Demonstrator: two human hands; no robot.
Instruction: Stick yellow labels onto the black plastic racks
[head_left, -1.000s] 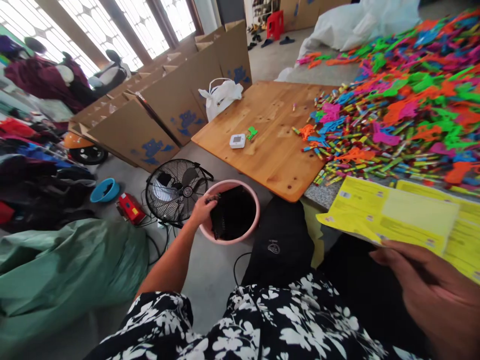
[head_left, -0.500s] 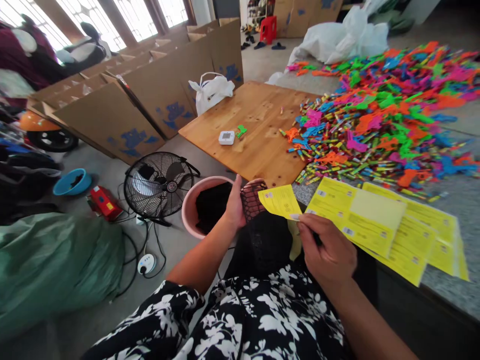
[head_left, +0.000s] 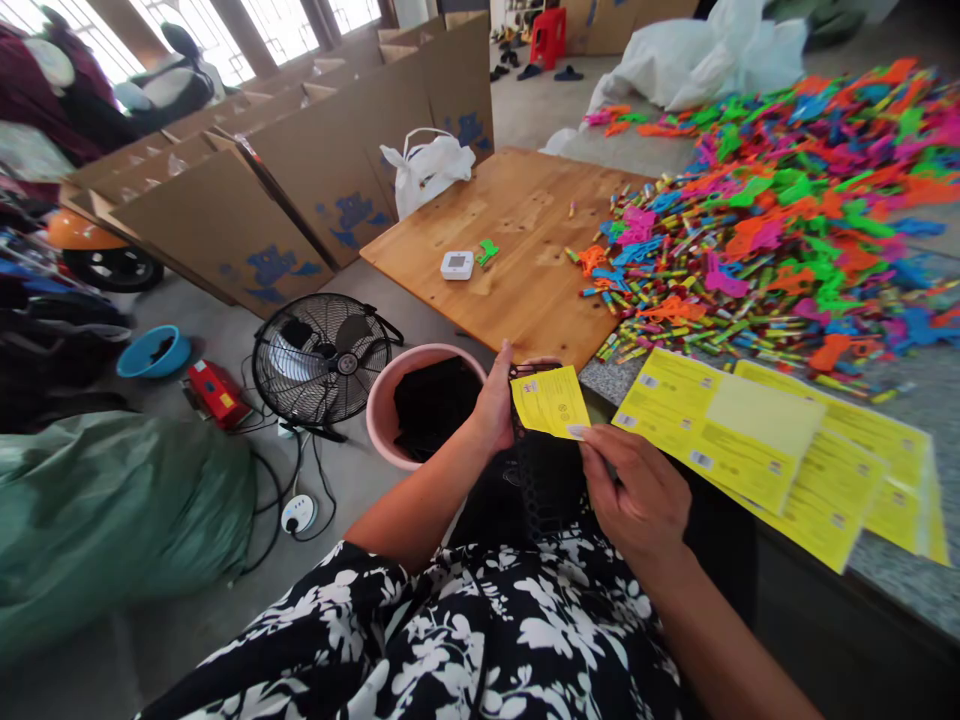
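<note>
Yellow paper, a small label (head_left: 551, 402), is pinched at its lower right corner in my right grip (head_left: 641, 490). From here I see it over the upper end of a black mesh strip (head_left: 538, 485); whether they touch, I cannot tell. My left grip (head_left: 493, 412) is clamped on that strip, fingers behind it. Yellow sheets (head_left: 720, 425) lie on the speckled bench (head_left: 911, 585) to my right.
</note>
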